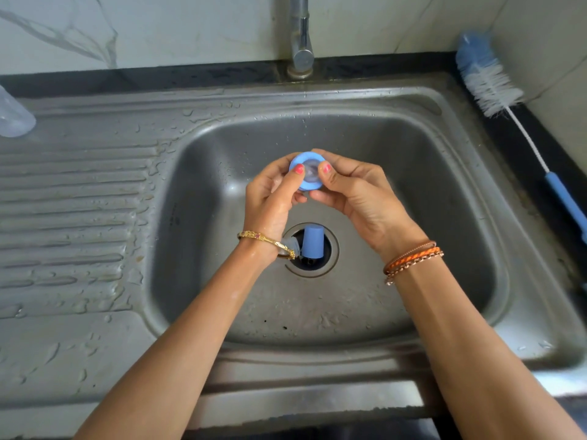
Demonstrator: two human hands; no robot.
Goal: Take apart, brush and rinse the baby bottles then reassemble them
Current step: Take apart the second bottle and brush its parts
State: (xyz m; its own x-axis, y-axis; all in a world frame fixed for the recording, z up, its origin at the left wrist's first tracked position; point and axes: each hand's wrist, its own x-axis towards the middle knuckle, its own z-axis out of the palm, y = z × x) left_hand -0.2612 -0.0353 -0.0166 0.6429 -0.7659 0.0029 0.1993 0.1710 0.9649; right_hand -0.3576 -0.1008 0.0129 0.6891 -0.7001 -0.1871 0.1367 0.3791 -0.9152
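**Wet ring over an open drain**

I have both hands above the sink [470,173], and the drain [313,249] is my landmark. Beyond the drain, held in the air over the basin, is the blue ring [306,174] with the clear teat seated in it. My left hand [273,195] pinches the ring's left side, thumb on its face; my right hand [355,192] pinches the right side, thumb pressing at the teat. Both grips are curled onto the ring, neither spread.

My worry is slip. The hands and the steel look wet, and two thumbs pushing the teat through could pop it free suddenly. Whatever drops lands in the basin and would likely slide toward the drain, where a blue cap [313,244] already sits tipped in the opening with a clear piece just left of it. The cap partly plugs the hole, but I judge a small teat could still wedge beside it.

Room is fair. The basin walls lie well apart from the hands on every side. The tap [301,36] stands far beyond the drain, off the ring's path unless I lift. The brush [495,87] leans far right of the drain along the wall, an easy right-hand reach. A clear bottle [14,117] lies far left on the drainboard.
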